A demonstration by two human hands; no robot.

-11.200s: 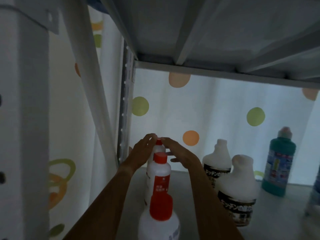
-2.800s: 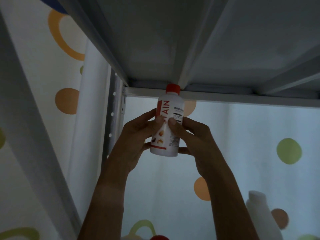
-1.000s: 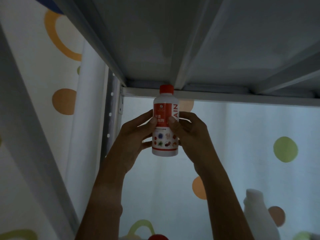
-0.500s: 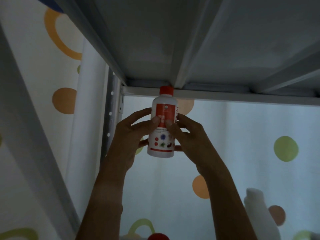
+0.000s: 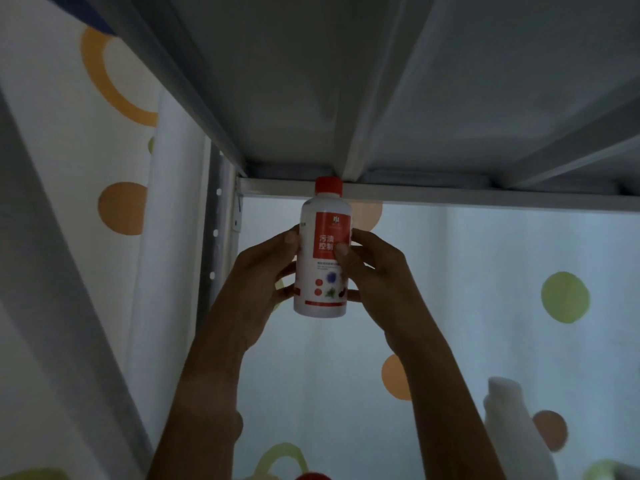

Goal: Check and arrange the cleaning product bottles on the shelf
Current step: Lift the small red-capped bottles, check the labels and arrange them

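A small white bottle [image 5: 323,271] with a red cap and a red label is held upright in the air, just under the upper shelf board. My left hand [image 5: 258,289] grips its left side with thumb in front and fingers behind. My right hand [image 5: 375,282] grips its right side, thumb pressed on the label. The label's front with white characters faces me. A red cap of another bottle [image 5: 313,476] peeks in at the bottom edge.
The underside of the grey metal shelf [image 5: 381,98] hangs close above the bottle cap. A perforated shelf post [image 5: 216,244] stands at the left. A white bottle top [image 5: 509,420] shows at the lower right. A dotted curtain [image 5: 519,271] closes the back.
Both hands have turned the bottle about its upright axis, bringing the red label's front toward me. The bottle stays at the same height under the shelf board.
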